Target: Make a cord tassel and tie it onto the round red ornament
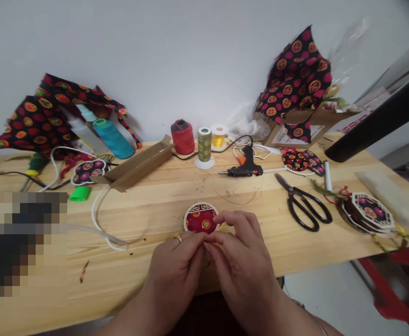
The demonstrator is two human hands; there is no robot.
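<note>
A round ornament (200, 220) with a pale cut-out wooden rim and red patterned fabric lies on the table just beyond my fingertips. My left hand (176, 263), with a ring on it, is closed in a pinch. Its fingertips meet those of my right hand (244, 256), whose thumb and index finger are pinched too, while its other fingers curl above. Whatever is between the fingertips is too small or hidden to make out. A bit of yellow cord (221, 226) shows beside the ornament, by my right fingers.
Behind stand red (182, 137), green (204, 143) and yellow (219, 136) thread spools. A black glue gun (243, 165) and black-handled scissors (304, 205) lie to the right, near stacked octagonal ornaments (372, 212). Leftward are a cardboard tray (143, 163), a green cap (79, 193) and white cable (95, 212).
</note>
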